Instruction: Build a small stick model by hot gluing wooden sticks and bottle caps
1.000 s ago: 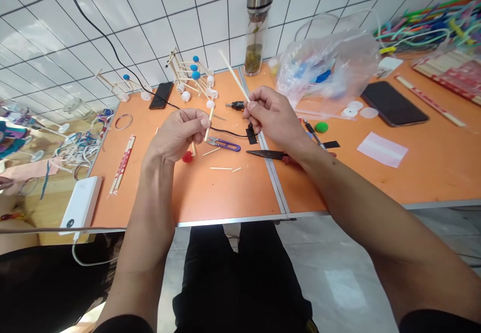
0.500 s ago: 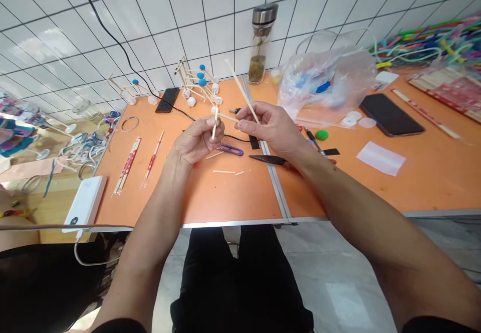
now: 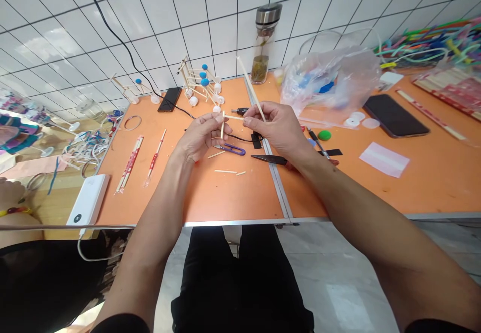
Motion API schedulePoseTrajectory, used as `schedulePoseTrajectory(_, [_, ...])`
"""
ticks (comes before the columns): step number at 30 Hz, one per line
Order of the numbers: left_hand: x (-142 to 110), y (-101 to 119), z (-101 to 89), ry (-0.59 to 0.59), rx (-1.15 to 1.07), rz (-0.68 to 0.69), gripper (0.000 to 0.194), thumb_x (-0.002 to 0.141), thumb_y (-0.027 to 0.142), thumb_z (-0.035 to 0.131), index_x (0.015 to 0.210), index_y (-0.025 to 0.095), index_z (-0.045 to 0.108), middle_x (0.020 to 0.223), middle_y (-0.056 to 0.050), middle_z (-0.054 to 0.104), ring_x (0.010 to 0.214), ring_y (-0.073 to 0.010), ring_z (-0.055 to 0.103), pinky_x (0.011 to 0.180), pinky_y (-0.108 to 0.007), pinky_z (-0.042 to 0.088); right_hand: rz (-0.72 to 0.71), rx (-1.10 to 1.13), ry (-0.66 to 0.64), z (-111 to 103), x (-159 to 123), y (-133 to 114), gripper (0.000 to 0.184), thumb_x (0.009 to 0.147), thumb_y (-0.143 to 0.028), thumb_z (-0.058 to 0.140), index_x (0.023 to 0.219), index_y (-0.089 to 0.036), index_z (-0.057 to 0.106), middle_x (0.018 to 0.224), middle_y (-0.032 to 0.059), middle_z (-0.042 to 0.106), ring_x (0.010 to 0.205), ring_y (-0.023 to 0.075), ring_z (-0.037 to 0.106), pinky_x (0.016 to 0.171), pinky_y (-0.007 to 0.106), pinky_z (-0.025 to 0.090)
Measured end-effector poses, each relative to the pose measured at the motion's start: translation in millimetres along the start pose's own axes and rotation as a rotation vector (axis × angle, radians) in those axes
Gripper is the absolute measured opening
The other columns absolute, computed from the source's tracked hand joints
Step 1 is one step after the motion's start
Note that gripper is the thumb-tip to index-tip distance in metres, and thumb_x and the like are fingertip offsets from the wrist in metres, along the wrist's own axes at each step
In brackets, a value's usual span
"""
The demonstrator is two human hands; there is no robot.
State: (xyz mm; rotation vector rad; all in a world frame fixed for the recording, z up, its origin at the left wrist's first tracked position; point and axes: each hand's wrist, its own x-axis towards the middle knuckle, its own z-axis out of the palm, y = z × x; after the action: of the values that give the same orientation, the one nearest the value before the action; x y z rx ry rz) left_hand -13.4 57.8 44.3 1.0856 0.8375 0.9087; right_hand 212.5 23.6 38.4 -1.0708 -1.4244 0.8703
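My left hand (image 3: 201,136) is closed in a pinch on a short wooden stick (image 3: 223,130), held roughly upright. A second thin stick (image 3: 233,118) spans from it to the fingertips of my right hand (image 3: 276,125). Also in my right hand's grip is a long wooden chopstick (image 3: 250,87), slanting up and away to the left. Whether the sticks are joined at the fingers I cannot tell. Below the hands lie a purple-handled cutter (image 3: 233,149), a dark pointed blade (image 3: 268,159) and several loose stick pieces (image 3: 225,171).
Behind stand stick frames with blue caps and white wheels (image 3: 203,85) and a glass tea bottle (image 3: 261,47). A plastic bag (image 3: 330,82) and a phone (image 3: 395,115) lie right. Wrapped chopsticks (image 3: 130,165) and a white power bank (image 3: 88,200) are left. Another person's arm (image 3: 17,217) shows far left.
The short stick in my left hand stands more upright, and the thin stick between the hands lies more level. The whole view has shifted slightly; both hands keep their hold.
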Motion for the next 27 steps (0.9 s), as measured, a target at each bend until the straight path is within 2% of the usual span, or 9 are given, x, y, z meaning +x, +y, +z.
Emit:
schedulePoseTrajectory(8, [1, -2, 6.0, 0.127, 0.055, -0.009, 0.033, 0.085, 0.039, 0.098, 0.092, 0.017, 0.075, 0.081, -0.005, 0.084, 0.061, -0.0136, 0.076, 0.057, -0.021, 0.060, -0.026, -0.071, 0.026, 5, 1, 2, 0.011, 0.084, -0.032, 0.082, 0.084, -0.023, 0.076, 0.086, 0.0012, 0.074, 0.084, 0.0199, 0.065, 0.083, 0.038, 0.053])
schedulePoseTrajectory(14, [2, -5, 4.4, 0.139, 0.073, -0.006, 0.034, 0.083, 0.040, 0.100, 0.090, 0.016, 0.077, 0.080, -0.006, 0.084, 0.062, -0.0126, 0.076, 0.057, -0.020, 0.060, -0.028, -0.082, 0.021, 4, 2, 7, 0.012, 0.086, -0.033, 0.082, 0.087, -0.023, 0.076, 0.090, 0.0015, 0.076, 0.083, 0.0192, 0.065, 0.082, 0.037, 0.053])
schedulePoseTrajectory(17, [3, -5, 1.9, 0.194, 0.082, 0.011, 0.036, 0.081, 0.042, 0.101, 0.089, 0.017, 0.077, 0.079, -0.005, 0.084, 0.062, -0.0121, 0.075, 0.057, -0.020, 0.059, -0.045, -0.123, -0.002, 1, 3, 11, 0.023, 0.095, -0.046, 0.079, 0.091, -0.024, 0.076, 0.093, 0.0032, 0.079, 0.084, 0.0203, 0.066, 0.082, 0.037, 0.053])
schedulePoseTrajectory(19, [3, -2, 0.1, 0.258, 0.092, 0.015, 0.034, 0.083, 0.042, 0.099, 0.089, 0.017, 0.076, 0.079, -0.005, 0.084, 0.061, -0.0120, 0.074, 0.056, -0.020, 0.059, -0.073, -0.172, -0.014, -2, 5, 15, 0.037, 0.105, -0.058, 0.068, 0.095, -0.024, 0.077, 0.096, 0.0054, 0.081, 0.088, 0.0223, 0.070, 0.084, 0.038, 0.054])
schedulePoseTrajectory(22, [2, 2, -2.7, 0.323, 0.115, 0.019, 0.033, 0.086, 0.041, 0.097, 0.089, 0.017, 0.075, 0.080, -0.004, 0.083, 0.060, -0.0104, 0.072, 0.057, -0.019, 0.057, -0.144, -0.303, -0.018, -8, 9, 21, 0.048, 0.112, -0.062, 0.054, 0.099, -0.024, 0.080, 0.102, 0.0079, 0.084, 0.096, 0.0261, 0.075, 0.088, 0.039, 0.055])
schedulePoseTrajectory(27, [-1, 6, -6.7, 0.316, 0.151, 0.095, 0.031, 0.087, 0.040, 0.098, 0.087, 0.018, 0.077, 0.075, -0.002, 0.081, 0.059, -0.0091, 0.070, 0.059, -0.019, 0.054, -0.231, -0.528, 0.034, -18, 12, 19, 0.032, 0.108, -0.049, 0.063, 0.104, -0.026, 0.084, 0.095, 0.0067, 0.084, 0.092, 0.0299, 0.075, 0.084, 0.042, 0.052])
